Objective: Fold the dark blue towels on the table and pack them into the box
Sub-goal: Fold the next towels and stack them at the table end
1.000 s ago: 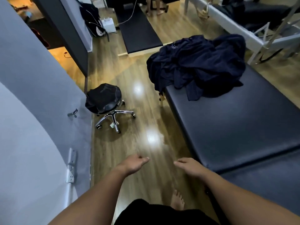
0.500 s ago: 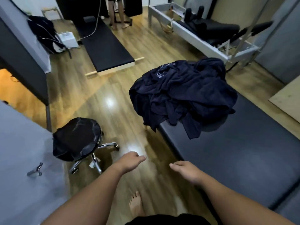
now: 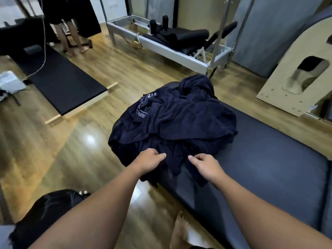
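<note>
Reaching with left hand (image 3: pixel 150 159) and right hand (image 3: pixel 204 163), fingers loosely curled and holding nothing, toward the towels (image 3: pixel 176 123) heaped just ahead: soft, limp, likely light and tangled, best pinched at one free hanging corner.

Shiny wooden floor (image 3: pixel 53 141), flat black mat (image 3: pixel 66 83) with a wooden edge, metal exercise frame (image 3: pixel 161 42), black stool (image 3: pixel 45 209), someone's bare legs (image 3: pixel 71 38) far back

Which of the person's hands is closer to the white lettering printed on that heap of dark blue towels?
Left. The left hand is at the heap's near edge, below the white lettering and a little to its right. The right hand reaches the same edge of the towels further right, so farther from it.
</note>
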A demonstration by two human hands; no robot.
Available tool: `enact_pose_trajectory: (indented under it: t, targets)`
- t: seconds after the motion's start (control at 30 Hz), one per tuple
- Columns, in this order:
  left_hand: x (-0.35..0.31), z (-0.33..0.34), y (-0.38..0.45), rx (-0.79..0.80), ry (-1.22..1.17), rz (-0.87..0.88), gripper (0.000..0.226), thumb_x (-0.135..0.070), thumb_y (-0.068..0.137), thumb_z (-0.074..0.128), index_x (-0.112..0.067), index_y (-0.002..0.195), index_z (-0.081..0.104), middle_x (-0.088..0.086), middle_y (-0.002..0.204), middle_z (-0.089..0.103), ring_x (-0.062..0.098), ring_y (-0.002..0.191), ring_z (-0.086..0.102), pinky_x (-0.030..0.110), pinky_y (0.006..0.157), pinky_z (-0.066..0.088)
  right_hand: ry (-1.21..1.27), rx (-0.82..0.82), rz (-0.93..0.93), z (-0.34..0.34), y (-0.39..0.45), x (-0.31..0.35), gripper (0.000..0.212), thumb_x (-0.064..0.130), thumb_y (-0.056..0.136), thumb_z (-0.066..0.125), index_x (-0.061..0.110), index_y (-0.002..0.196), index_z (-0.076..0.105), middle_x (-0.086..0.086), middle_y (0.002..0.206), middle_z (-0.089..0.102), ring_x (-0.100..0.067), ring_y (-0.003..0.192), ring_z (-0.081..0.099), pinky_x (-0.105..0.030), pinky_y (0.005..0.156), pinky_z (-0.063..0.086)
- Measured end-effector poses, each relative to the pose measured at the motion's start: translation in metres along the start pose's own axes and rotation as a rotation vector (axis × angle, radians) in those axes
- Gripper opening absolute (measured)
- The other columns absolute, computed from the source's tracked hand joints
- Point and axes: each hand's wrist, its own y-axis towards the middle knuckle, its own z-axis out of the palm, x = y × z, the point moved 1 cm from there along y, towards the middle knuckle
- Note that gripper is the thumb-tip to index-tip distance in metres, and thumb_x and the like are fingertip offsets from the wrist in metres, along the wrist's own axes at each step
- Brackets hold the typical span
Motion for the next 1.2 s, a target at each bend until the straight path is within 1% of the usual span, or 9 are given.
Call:
enact_pose_trajectory:
  t: [0.17, 0.4, 0.57, 0.67, 0.77, 0.9, 1.03, 1.13, 1.2]
  targets:
    - [-0.048, -0.014, 0.044, -0.110, 0.214, 0.095, 0.029, -0.044, 0.088, 0.064, -0.021, 0.105, 0.062, -0.002, 0.099, 0.068, 0.021, 0.095, 0.065, 0.034, 0.083, 0.052, -0.103, -0.198, -0.054, -0.029, 0.041, 0.028, 0.032, 0.047, 0.091, 0.064, 0.023, 0.112, 0.064, 0.006, 0.097, 0.068, -0.014, 0.087, 0.063, -0.035, 0.078, 0.056]
    - [-0.080, -0.012, 0.080, -0.140, 0.842, 0.340, 0.060, -0.031, 0.087, 0.070, -0.022, 0.135, 0.034, 0.008, 0.126, 0.031, 0.029, 0.107, 0.050, 0.038, 0.072, 0.049, -0.485, -0.362, -0.026, -0.054, 0.079, 0.025, 0.052, 0.011, 0.086, 0.062, 0.024, 0.133, 0.043, -0.007, 0.133, 0.029, -0.022, 0.078, 0.053, -0.031, 0.055, 0.044]
    - [-0.081, -0.010, 0.104, -0.188, 1.010, 0.457, 0.053, -0.041, 0.082, 0.072, -0.020, 0.119, 0.041, 0.010, 0.120, 0.034, 0.029, 0.100, 0.051, 0.036, 0.065, 0.041, -0.458, -0.392, 0.054, -0.055, 0.088, 0.024, 0.039, 0.015, 0.094, 0.050, 0.025, 0.132, 0.049, -0.012, 0.150, 0.032, -0.025, 0.072, 0.055, -0.031, 0.056, 0.044]
    - [-0.089, -0.013, 0.118, -0.270, 1.018, 0.658, 0.028, -0.025, 0.070, 0.078, -0.014, 0.084, 0.056, 0.010, 0.098, 0.046, 0.029, 0.077, 0.053, 0.034, 0.053, 0.033, -0.457, -0.407, 0.044, -0.062, 0.084, 0.027, 0.032, 0.017, 0.096, 0.047, 0.021, 0.127, 0.052, -0.004, 0.115, 0.052, -0.023, 0.078, 0.052, -0.036, 0.063, 0.050]
    - [-0.112, -0.021, 0.134, -0.311, 1.036, 0.841, 0.021, -0.026, 0.069, 0.073, -0.011, 0.072, 0.058, 0.012, 0.098, 0.054, 0.032, 0.082, 0.053, 0.038, 0.060, 0.039, -0.469, -0.449, 0.056, -0.073, 0.077, 0.026, 0.034, 0.013, 0.091, 0.051, 0.020, 0.124, 0.053, 0.000, 0.103, 0.052, -0.022, 0.081, 0.051, -0.036, 0.066, 0.050]
    - [-0.148, -0.017, 0.147, -0.153, 0.960, 0.802, 0.027, -0.029, 0.094, 0.042, -0.011, 0.111, 0.051, 0.010, 0.122, 0.055, 0.034, 0.104, 0.059, 0.054, 0.104, 0.040, -0.520, -0.482, 0.158, -0.082, 0.057, 0.016, 0.039, 0.009, 0.086, 0.051, 0.024, 0.122, 0.050, 0.001, 0.094, 0.048, -0.024, 0.073, 0.054, -0.033, 0.057, 0.045]
    - [-0.169, 0.005, 0.153, 0.135, 1.020, 0.779, 0.048, -0.022, 0.099, 0.045, -0.012, 0.143, 0.029, 0.012, 0.122, 0.058, 0.035, 0.105, 0.060, 0.045, 0.088, 0.047, -0.550, -0.482, 0.292, -0.080, 0.028, -0.003, 0.035, 0.015, 0.088, 0.050, 0.028, 0.120, 0.056, 0.000, 0.093, 0.046, -0.028, 0.069, 0.056, -0.034, 0.056, 0.048]
    - [-0.185, 0.025, 0.149, 0.220, 0.959, 0.850, 0.007, -0.016, 0.097, 0.045, -0.012, 0.098, 0.050, 0.009, 0.103, 0.063, 0.030, 0.089, 0.061, 0.038, 0.073, 0.047, -0.545, -0.516, 0.386, -0.079, 0.006, -0.014, 0.030, 0.017, 0.089, 0.050, 0.028, 0.115, 0.059, 0.000, 0.093, 0.044, -0.028, 0.065, 0.052, -0.033, 0.056, 0.046]
    - [-0.199, 0.034, 0.144, 0.268, 0.868, 0.859, 0.012, -0.016, 0.093, 0.045, -0.012, 0.082, 0.048, 0.005, 0.090, 0.059, 0.025, 0.078, 0.056, 0.037, 0.068, 0.046, -0.504, -0.572, 0.460, -0.081, -0.007, -0.023, 0.028, 0.017, 0.089, 0.049, 0.028, 0.112, 0.060, 0.000, 0.092, 0.043, -0.029, 0.064, 0.051, -0.035, 0.057, 0.047]
